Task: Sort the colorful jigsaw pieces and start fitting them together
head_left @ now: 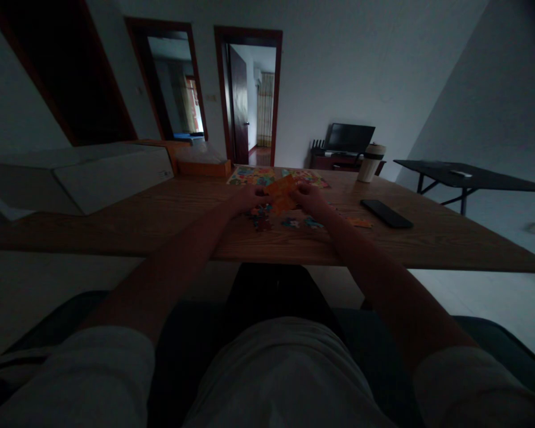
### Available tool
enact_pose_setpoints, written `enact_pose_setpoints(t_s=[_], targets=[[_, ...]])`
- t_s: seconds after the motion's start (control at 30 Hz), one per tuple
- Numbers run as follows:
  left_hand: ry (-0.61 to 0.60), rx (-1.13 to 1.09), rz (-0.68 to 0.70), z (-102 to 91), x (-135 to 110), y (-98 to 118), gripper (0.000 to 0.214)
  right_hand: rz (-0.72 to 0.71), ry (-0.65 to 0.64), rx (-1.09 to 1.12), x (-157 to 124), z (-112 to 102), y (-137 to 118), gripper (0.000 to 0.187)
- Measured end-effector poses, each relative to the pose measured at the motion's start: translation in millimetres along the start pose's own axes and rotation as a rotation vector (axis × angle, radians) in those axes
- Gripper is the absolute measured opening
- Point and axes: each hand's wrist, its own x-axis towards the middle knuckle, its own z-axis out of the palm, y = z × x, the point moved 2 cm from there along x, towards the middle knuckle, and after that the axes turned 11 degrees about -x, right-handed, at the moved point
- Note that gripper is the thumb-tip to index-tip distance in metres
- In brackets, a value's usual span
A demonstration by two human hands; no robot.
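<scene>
Holding an orange puzzle piece [282,191] between both hands, I sit at a wooden table [428,238] in a dim room. My left hand [248,198] grips the piece on its left edge, fingers closed on it, and my right hand [309,195] pinches the right edge the same way. The piece is lifted just above the tabletop and tilted a little, near the middle of the table, straight ahead of me.

Beneath my hands lies a scatter of loose puzzle pieces [289,221], mixed in colour, touching or nearly touching one another. Just beyond my hands a colourful puzzle board [256,175] lies flat. To the right of my right forearm a dark phone [386,213] rests on the wood, well apart from the pieces. Farther back on the right stands a pale cup with a dark lid [371,161]. On the left end of the table sits a large white box [111,175], with an orange box [203,164] just beside it.
</scene>
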Motion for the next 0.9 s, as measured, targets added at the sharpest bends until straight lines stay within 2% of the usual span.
enact_pose_setpoints(t_s=[0.17, 0.4, 0.63, 0.9], targets=[[-0.02, -0.054, -0.075, 0.5, -2.6, -1.2, 0.033, -0.007, -0.061, 0.009, -1.6, 1.6, -0.6, 0.019], [0.019, 0.022, -0.066, -0.3, -5.9, 4.4, 0.035, -0.007, -0.087, -0.012, -0.7, 2.8, 3.9, 0.014], [0.056, 0.091, -0.079, 3.0, -14.7, 21.0, 0.029, 0.01, -0.092, 0.005, 0.2, 1.9, 6.2, 0.02], [0.033, 0.071, -0.038, 0.9, -10.5, 12.7, 0.03, -0.074, -0.168, -0.049, 1.6, -0.1, 8.8, 0.03]])
